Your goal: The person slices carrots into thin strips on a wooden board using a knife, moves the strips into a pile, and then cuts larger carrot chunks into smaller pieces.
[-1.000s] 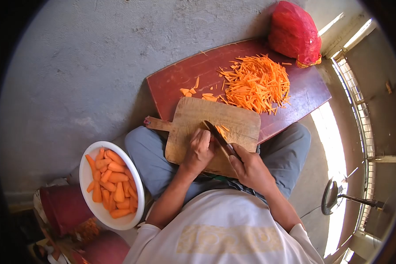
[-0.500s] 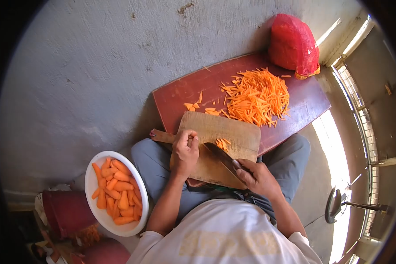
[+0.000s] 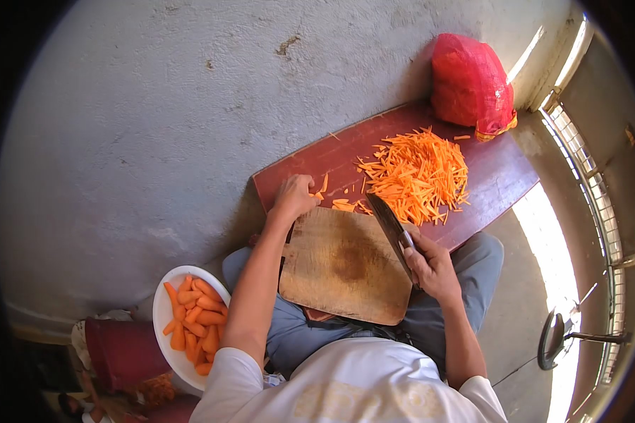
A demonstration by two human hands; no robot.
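Note:
My right hand (image 3: 434, 266) is wrapped around the handle of a knife (image 3: 386, 217). Its dark blade slants up over the far right part of the wooden cutting board (image 3: 324, 275), with the tip beside a heap of carrot strips (image 3: 423, 173). At the near left of the red table, my left hand (image 3: 294, 197) has its fingers bent around small carrot pieces (image 3: 317, 195); the fingers partly hide them. A few flat carrot slices (image 3: 343, 205) lie between the board and the heap. The board rests on my lap, bare except for a dark stain.
Peeled carrots fill a white basin (image 3: 164, 331) at my left. A red mesh bag (image 3: 469, 84) stands at the far right of the red table (image 3: 289, 158), against the grey wall (image 3: 155, 141). Dark red containers (image 3: 123, 352) stand beyond the basin; a black round-ended object (image 3: 552, 340) is at the right.
My left hand has moved from the board to the carrot pieces on the table. The knife has moved up to the heap, and the cut strips are gone from the board.

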